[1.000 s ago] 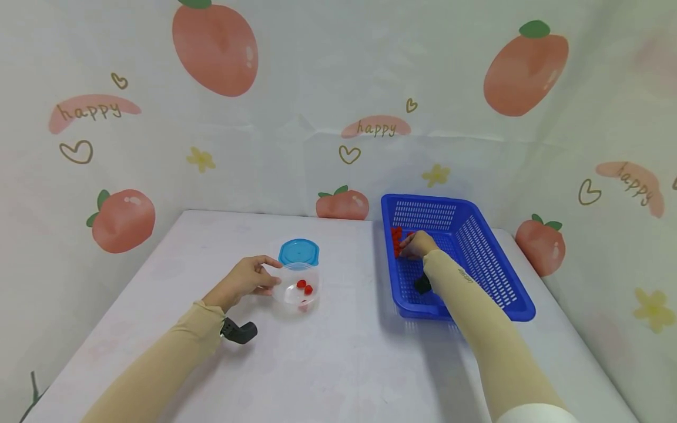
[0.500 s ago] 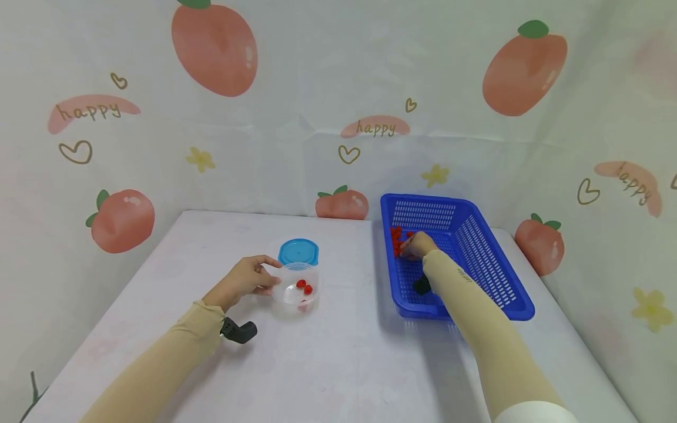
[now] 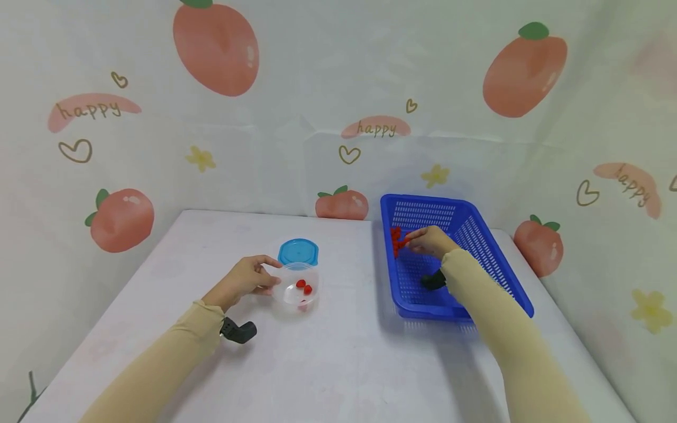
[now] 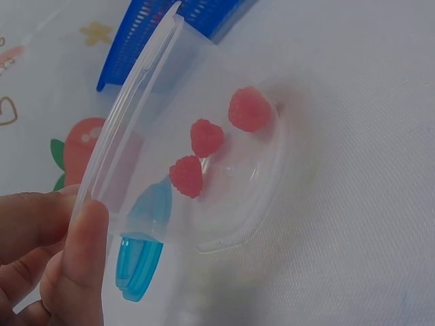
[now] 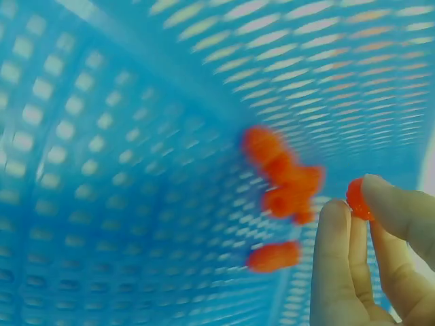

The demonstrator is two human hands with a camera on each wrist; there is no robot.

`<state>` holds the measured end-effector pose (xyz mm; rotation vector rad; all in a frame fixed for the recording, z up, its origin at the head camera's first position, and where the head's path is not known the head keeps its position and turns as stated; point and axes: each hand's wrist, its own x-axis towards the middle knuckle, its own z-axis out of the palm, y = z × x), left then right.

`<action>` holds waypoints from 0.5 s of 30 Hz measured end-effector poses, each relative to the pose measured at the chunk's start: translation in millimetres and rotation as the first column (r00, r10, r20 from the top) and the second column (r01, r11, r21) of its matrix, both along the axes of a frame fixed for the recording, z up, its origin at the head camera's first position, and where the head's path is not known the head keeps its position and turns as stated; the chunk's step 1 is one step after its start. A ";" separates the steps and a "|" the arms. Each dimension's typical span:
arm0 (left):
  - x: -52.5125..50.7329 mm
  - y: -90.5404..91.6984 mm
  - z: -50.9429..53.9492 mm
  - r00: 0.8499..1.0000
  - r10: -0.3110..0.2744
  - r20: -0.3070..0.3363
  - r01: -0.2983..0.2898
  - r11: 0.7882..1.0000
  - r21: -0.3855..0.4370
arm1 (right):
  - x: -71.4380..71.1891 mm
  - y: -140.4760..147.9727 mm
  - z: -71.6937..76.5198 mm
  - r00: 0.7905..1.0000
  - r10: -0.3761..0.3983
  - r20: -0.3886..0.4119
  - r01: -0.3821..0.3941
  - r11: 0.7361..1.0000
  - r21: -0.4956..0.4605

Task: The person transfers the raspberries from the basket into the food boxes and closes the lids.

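Observation:
My left hand [image 3: 245, 281] pinches the rim of a clear plastic tub [image 3: 290, 298], thumb on one side and fingers on the other. Three red raspberries [image 4: 249, 110] lie inside the tub in the left wrist view. Over the blue basket [image 3: 423, 310], my right hand [image 3: 432, 241] pinches one raspberry [image 5: 358, 199] between thumb and fingertips. Several more raspberries [image 5: 289, 183] are heaped along the basket's left side, blurred in the right wrist view.
A blue lid [image 3: 298, 251] lies on the white table [image 3: 338, 358] just behind the tub. The basket has high slotted walls and stands at the table's right. Behind the table hangs a fruit-printed cloth [image 3: 296, 70].
My right hand has risen from the raspberry heap and shifted slightly right, a raspberry now in its fingertips. The left hand and the tub have stayed still.

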<state>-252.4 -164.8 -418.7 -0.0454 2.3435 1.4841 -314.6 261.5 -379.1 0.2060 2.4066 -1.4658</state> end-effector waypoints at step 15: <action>0.2 -0.8 -1.8 0.999 -0.024 -0.021 0.024 1.000 0.002 | 47.0 -13.3 58.6 0.989 0.036 -0.143 -0.070 0.968 -0.243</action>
